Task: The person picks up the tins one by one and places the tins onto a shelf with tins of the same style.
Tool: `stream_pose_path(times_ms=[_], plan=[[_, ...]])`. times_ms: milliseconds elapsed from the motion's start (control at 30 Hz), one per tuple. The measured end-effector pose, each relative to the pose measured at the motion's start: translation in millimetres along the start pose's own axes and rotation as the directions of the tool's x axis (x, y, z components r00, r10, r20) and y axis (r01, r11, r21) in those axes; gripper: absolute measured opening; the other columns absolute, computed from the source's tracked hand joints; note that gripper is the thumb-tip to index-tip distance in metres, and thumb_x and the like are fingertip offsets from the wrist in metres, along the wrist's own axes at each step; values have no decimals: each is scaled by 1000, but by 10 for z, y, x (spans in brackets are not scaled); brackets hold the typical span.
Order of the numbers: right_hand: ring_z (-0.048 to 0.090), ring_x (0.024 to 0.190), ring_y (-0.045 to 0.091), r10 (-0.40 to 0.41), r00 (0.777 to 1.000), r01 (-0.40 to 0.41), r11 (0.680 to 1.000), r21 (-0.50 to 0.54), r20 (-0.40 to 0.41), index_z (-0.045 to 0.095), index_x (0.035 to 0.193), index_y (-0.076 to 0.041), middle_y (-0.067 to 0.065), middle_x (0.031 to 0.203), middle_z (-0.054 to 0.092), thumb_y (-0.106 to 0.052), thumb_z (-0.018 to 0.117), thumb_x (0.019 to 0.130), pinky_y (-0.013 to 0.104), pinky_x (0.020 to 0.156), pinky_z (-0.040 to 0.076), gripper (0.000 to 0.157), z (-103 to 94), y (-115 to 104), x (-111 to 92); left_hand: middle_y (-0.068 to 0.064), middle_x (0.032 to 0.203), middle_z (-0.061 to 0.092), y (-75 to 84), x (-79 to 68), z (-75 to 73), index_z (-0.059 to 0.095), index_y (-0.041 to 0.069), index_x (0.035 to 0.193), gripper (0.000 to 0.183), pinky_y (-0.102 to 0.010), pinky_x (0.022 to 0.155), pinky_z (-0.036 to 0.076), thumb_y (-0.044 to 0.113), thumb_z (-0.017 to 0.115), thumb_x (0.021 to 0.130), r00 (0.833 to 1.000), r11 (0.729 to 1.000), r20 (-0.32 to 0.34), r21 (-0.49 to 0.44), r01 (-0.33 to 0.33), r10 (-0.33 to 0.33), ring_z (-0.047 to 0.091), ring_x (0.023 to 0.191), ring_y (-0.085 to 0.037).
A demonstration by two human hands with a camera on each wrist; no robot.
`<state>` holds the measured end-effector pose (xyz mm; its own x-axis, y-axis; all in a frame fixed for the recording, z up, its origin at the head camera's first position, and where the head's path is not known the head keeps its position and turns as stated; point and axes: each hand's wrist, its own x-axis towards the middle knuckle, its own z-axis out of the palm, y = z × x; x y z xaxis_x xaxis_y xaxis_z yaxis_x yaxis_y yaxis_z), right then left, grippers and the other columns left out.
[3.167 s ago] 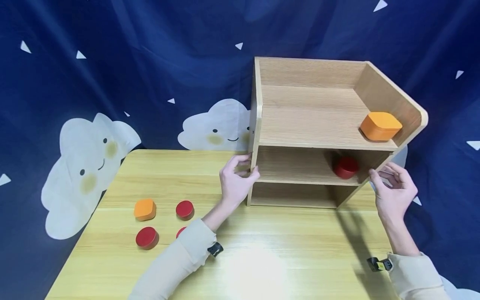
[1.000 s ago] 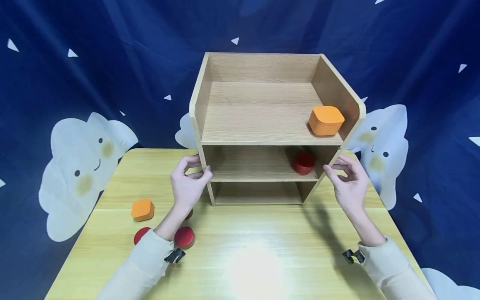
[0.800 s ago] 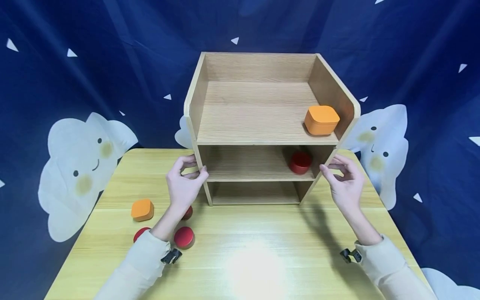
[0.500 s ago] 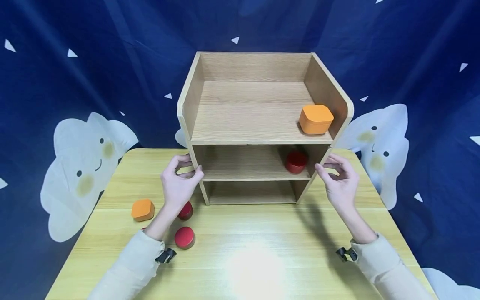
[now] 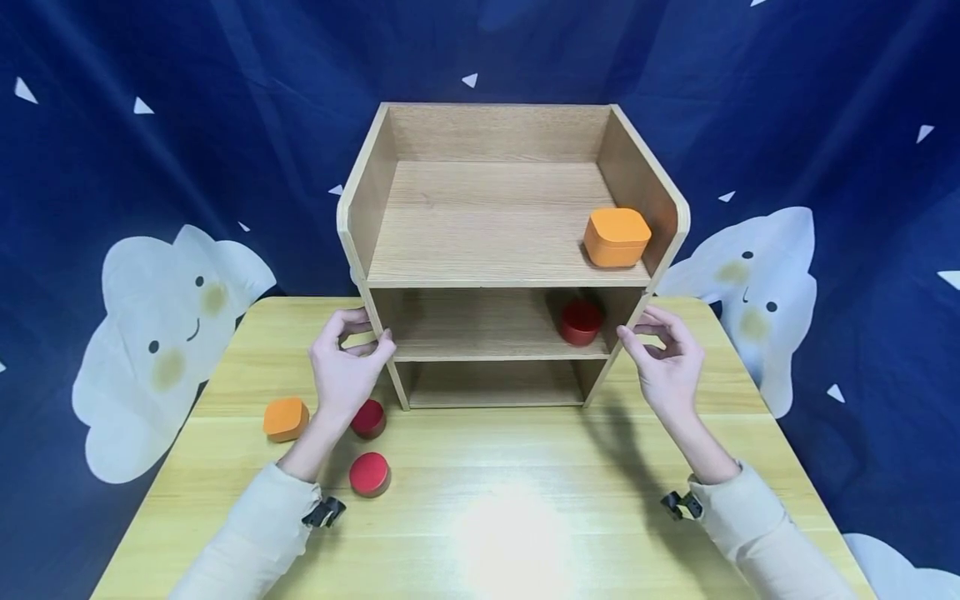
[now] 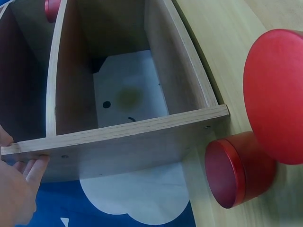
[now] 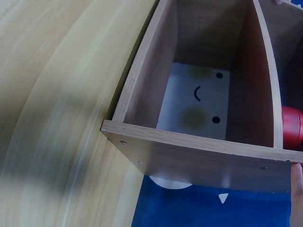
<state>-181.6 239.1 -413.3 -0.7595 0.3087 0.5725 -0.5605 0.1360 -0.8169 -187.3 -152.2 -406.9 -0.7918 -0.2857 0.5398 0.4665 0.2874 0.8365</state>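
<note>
A wooden shelf unit [image 5: 487, 221] stands on the table's far side. My left hand [image 5: 347, 371] pinches the front edge of its left side panel, thumb in front and fingers behind; the left wrist view shows this hand [image 6: 21, 189] at the panel edge. On the opposite panel, my right hand [image 5: 670, 367] grips the front edge at about the same height. An orange rounded-square box [image 5: 617, 239] sits on the top board near the right wall. Below it, a round red tin [image 5: 581, 323] rests at the right of the middle compartment.
Left of the shelf, another orange box [image 5: 286, 419] and two round red tins, one farther back [image 5: 369, 420] and one nearer [image 5: 370, 474], lie on the wooden table [image 5: 480, 467] beside my left forearm. A blue cloud-print curtain [image 5: 300, 125] hangs behind.
Both hands have moved the shelf unit left across the table, with the orange box and red tin riding along. My left forearm now hides a red tin that was visible earlier.
</note>
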Motion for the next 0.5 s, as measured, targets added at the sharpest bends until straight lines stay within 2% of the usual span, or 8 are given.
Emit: stream_pose_path(times_ms=[500], plan=[[67,78,7,14,999,-18,997,75,43,63,114,11,-3,93,71,14,72,74,13,62,55,41,-18,-10,26,-10,95,71,10,-5,-13,66,0,96,24,-23,63,59,-1,73,73,1000,1000,0,2,8,-8,68,79,-5]])
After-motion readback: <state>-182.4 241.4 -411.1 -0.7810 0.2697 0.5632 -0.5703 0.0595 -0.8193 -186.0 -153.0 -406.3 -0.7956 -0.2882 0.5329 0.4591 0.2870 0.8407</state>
